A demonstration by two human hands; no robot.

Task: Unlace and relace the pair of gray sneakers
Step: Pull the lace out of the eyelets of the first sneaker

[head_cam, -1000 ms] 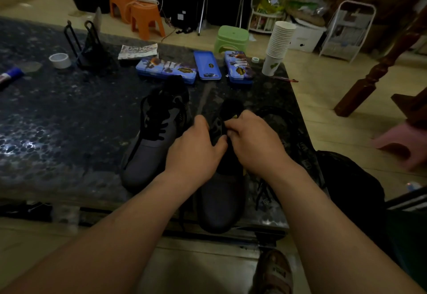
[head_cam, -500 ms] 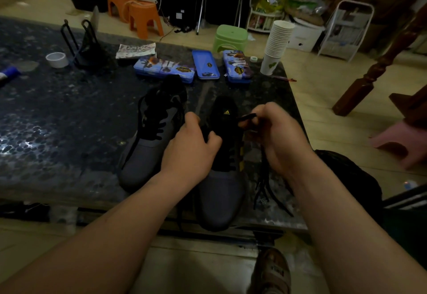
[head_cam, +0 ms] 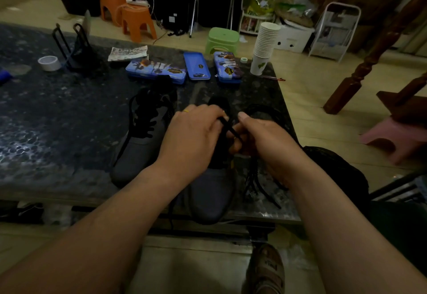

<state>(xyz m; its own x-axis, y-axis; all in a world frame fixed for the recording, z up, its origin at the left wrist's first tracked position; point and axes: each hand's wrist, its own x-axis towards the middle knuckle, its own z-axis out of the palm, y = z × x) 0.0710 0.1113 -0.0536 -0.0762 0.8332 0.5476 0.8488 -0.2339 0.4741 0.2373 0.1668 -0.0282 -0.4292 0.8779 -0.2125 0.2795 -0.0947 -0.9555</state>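
On the dark worktop [head_cam: 57,120], toward its near right corner, the two gray sneakers stood sole-down, side by side. The laced sneaker [head_cam: 138,155] was on the left. Its long axis ran from heel at the far end to toe at the near end, with the toe swung a little leftward. The open sneaker [head_cam: 212,196] sat to its right, its long axis almost straight toward us, heel away and toe at the worktop's near edge. We judged each to be light, with a soft, yielding upper over a stiffer sole. That made the throat beside the eyelets a better place to steady one than the toe.

Our left hand [head_cam: 194,136] was curled over the open sneaker's throat, and our right hand [head_cam: 265,141] was close beside it, nearly touching. Both pinched the lace [head_cam: 231,129], a short taut stretch slanting between them. We could not tell which eyelet it entered, since the hands hid that. More black lace lay in loose loops [head_cam: 253,185] on the worktop just right of the open sneaker.

We judged the lace thin, limp and nearly weightless, and prone to twist and slip. It seemed best gripped close to its stiff tip, which we could not see, to steer it through an eyelet.
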